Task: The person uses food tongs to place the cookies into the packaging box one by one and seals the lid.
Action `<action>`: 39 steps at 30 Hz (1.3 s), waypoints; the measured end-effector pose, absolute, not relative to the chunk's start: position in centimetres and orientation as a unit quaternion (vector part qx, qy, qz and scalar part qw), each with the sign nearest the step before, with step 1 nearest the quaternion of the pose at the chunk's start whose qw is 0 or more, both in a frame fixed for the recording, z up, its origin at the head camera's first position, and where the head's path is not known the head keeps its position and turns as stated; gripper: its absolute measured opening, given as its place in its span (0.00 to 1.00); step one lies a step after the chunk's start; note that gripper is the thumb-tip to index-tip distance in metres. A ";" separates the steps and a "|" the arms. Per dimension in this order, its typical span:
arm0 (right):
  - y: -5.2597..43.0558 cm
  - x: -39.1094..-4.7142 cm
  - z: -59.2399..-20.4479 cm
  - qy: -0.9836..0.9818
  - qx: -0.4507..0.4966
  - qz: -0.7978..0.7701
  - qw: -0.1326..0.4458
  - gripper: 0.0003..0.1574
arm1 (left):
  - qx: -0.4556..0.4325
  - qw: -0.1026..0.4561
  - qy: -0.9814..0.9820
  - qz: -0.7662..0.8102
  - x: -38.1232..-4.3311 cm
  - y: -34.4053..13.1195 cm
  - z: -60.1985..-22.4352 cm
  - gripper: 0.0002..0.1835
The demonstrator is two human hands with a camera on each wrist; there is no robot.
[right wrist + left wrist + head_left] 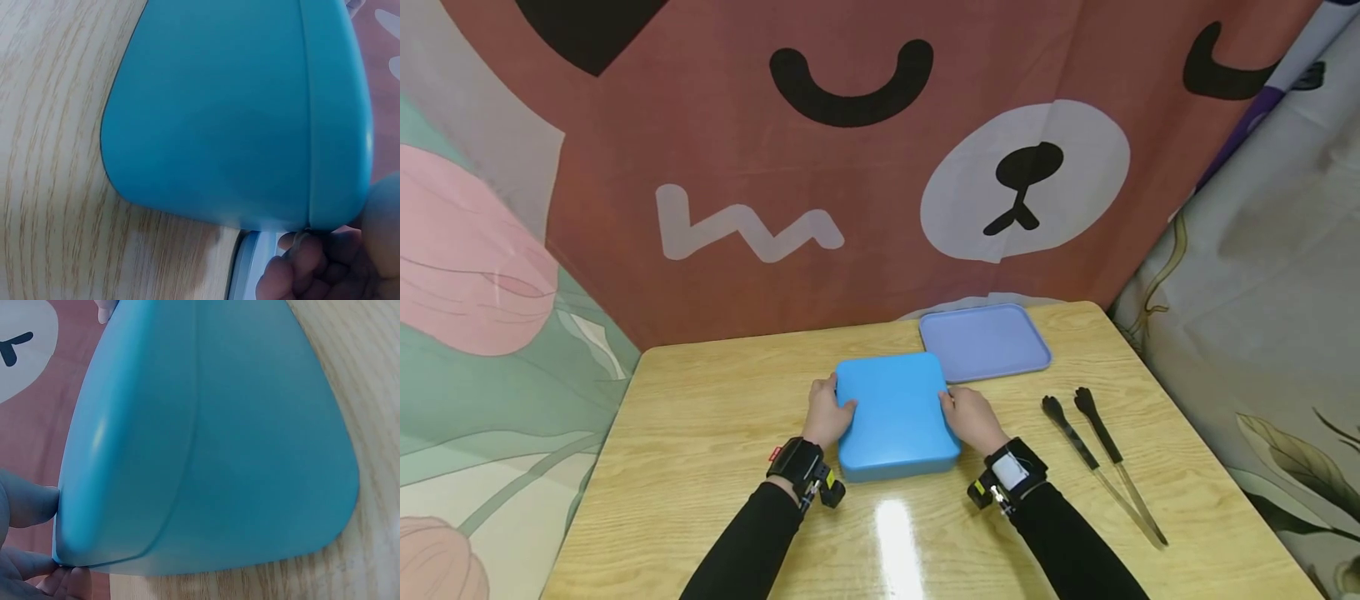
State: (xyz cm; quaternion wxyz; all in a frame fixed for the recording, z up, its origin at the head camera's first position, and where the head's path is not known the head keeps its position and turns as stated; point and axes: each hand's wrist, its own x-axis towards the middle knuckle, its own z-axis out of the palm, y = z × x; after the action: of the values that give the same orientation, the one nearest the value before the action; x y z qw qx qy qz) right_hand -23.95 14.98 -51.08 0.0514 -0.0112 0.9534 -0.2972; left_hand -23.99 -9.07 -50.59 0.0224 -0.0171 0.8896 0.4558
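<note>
A blue lidded box (897, 417) sits on the wooden table, its seam running around the side below the lid. My left hand (829, 414) grips its left edge, thumb on the lid and fingers at the seam, as the left wrist view shows on the box's side (262, 437). On the opposite edge my right hand (972, 418) holds it the same way. In the right wrist view the curled fingers (306, 256) press against the seam of the box (212, 119). The lid lies on the box.
Behind the box, toward the right, lies a lavender tray (988, 342). A pair of tongs (1108, 467) with black tips rests on the table (715, 433) to the right. A printed cloth (737, 150) hangs along the table's back edge.
</note>
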 end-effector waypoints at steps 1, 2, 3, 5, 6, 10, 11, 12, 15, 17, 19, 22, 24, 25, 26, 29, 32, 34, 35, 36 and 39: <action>15.0 -24.0 -51.0 0.953 -0.012 -0.297 0.051 0.24 | -0.016 0.022 0.889 0.457 -24.0 -9.0 -50.6 0.35; 15.0 -24.0 -51.0 0.953 -0.014 -0.297 0.049 0.24 | -0.015 0.022 0.888 0.458 -24.1 -9.0 -50.6 0.35; 15.0 -24.1 -50.9 0.953 -0.014 -0.298 0.048 0.24 | -0.014 0.022 0.888 0.460 -24.2 -9.0 -50.7 0.35; 15.0 -24.2 -50.8 0.954 -0.016 -0.298 0.044 0.24 | -0.013 0.021 0.887 0.462 -24.4 -9.0 -50.7 0.35; 15.1 -24.3 -50.7 0.953 -0.017 -0.299 0.043 0.25 | -0.012 0.019 0.887 0.462 -24.5 -9.0 -50.7 0.35; 15.1 -24.4 -50.6 0.954 -0.016 -0.297 0.043 0.26 | -0.013 0.018 0.886 0.463 -24.5 -8.9 -50.5 0.35; 15.1 -24.4 -50.6 0.953 -0.016 -0.298 0.044 0.26 | -0.013 0.018 0.886 0.464 -24.4 -8.9 -50.5 0.35; 15.2 -24.4 -50.6 0.953 -0.017 -0.298 0.045 0.26 | -0.014 0.017 0.886 0.464 -24.4 -8.9 -50.4 0.35; 15.2 -24.3 -50.7 0.953 -0.016 -0.300 0.046 0.26 | -0.016 0.020 0.885 0.464 -24.3 -8.9 -50.4 0.35; 15.2 -24.2 -50.7 0.953 -0.017 -0.300 0.046 0.26 | -0.016 0.019 0.886 0.464 -24.2 -8.9 -50.4 0.35; 15.2 -24.1 -50.8 0.952 -0.015 -0.302 0.047 0.26 | -0.016 0.017 0.885 0.464 -24.2 -8.9 -50.5 0.35; 15.1 -24.0 -50.8 0.951 -0.011 -0.304 0.050 0.26 | -0.017 0.015 0.883 0.469 -24.1 -8.9 -50.7 0.35; 15.1 -24.0 -50.8 0.951 -0.010 -0.304 0.051 0.26 | -0.021 0.015 0.881 0.473 -24.1 -8.9 -50.9 0.35; 15.0 -24.0 -50.8 0.951 -0.009 -0.305 0.052 0.26 | -0.023 0.015 0.880 0.475 -24.1 -8.9 -51.0 0.35; 15.1 -24.0 -50.8 0.951 -0.010 -0.304 0.050 0.26 | -0.025 0.015 0.879 0.475 -24.1 -8.9 -51.1 0.34; 15.0 -24.0 -50.9 0.951 -0.011 -0.306 0.047 0.27 | -0.027 0.013 0.879 0.477 -24.2 -8.8 -51.3 0.34; 15.1 -23.8 -51.2 0.951 -0.011 -0.307 0.048 0.27 | -0.027 0.012 0.877 0.479 -24.0 -8.8 -51.5 0.34; 15.1 -23.8 -51.4 0.951 -0.010 -0.306 0.050 0.27 | -0.028 0.012 0.875 0.483 -23.8 -8.8 -51.6 0.33; 15.1 -23.7 -51.5 0.951 -0.010 -0.306 0.050 0.27 | -0.027 0.011 0.874 0.486 -23.6 -8.8 -51.7 0.33; 15.1 -23.7 -51.6 0.951 -0.010 -0.307 0.049 0.27 | -0.027 0.010 0.872 0.488 -23.5 -8.9 -51.8 0.32; 15.2 -23.5 -51.8 0.950 -0.012 -0.308 0.041 0.26 | -0.026 0.008 0.867 0.497 -22.9 -8.9 -51.9 0.29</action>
State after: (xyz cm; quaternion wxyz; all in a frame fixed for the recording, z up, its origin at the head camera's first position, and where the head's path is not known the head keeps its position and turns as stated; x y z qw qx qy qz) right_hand -23.50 15.16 -51.81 0.0411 -0.0120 0.9503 -0.3083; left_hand -22.91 -8.93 -51.88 0.0075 -0.0261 0.8671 0.4973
